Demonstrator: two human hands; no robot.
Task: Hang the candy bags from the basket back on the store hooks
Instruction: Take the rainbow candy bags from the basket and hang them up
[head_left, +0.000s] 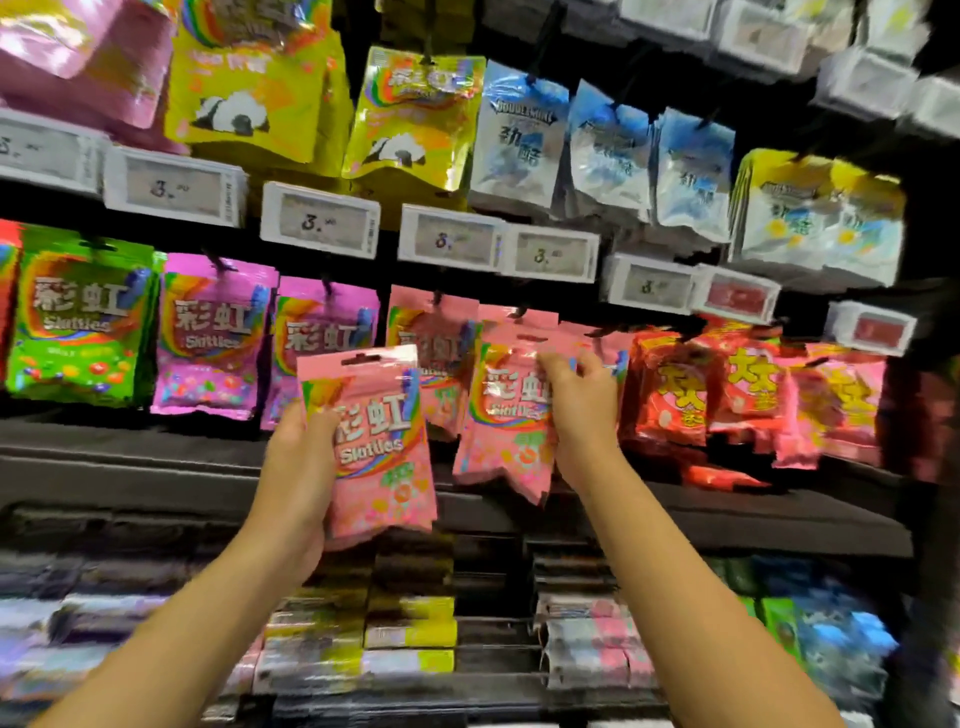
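Two pink bags in play: left hand (298, 447) grips pink Skittles bag (382, 447) upright, hang-hole up, below-left of the hook (518, 313). Right hand (582, 395) pinches hanging bag (511, 410) there; right is nearer.

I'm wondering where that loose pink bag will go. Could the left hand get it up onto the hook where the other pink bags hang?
Probably yes. The left hand holds the pink Skittles bag just below the hook, with nothing between. The right hand grips the neighbouring hanging pink bag, off to the side.
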